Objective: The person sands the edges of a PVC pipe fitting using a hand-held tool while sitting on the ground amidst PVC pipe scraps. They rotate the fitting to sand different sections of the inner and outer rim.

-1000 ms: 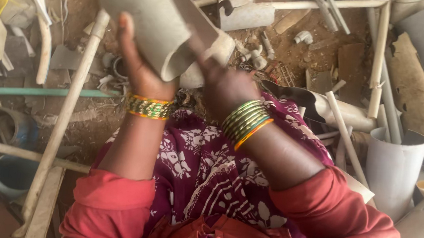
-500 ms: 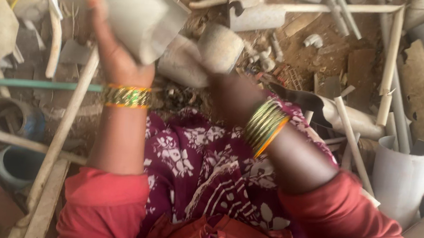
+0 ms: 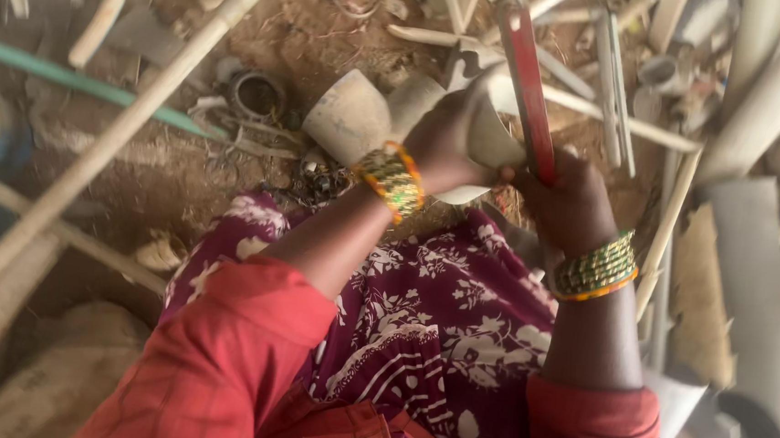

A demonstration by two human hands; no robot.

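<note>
My left hand (image 3: pixel 450 141) grips a dusty grey pipe fitting (image 3: pixel 370 117) with a wide flared mouth, held over my lap. My right hand (image 3: pixel 570 200) is closed on the handle of a red hacksaw (image 3: pixel 528 82), whose frame points up and away from me, right beside the fitting. Green and gold bangles ring both wrists. A purple flowered cloth (image 3: pixel 419 322) covers my knees below both hands. The fitting's right end is hidden behind my left hand.
Bare dirt ground is strewn with cut grey and white pipes (image 3: pixel 764 99), thin sticks, a long pale pole (image 3: pixel 112 136), a green tube (image 3: pixel 70 82) and small rings (image 3: pixel 257 95). Wide pipe sections (image 3: pixel 750 299) lie at the right.
My left hand has lowered the fitting from high at the upper left to the middle above my lap. The red hacksaw now shows in my right hand. The camera view has shifted.
</note>
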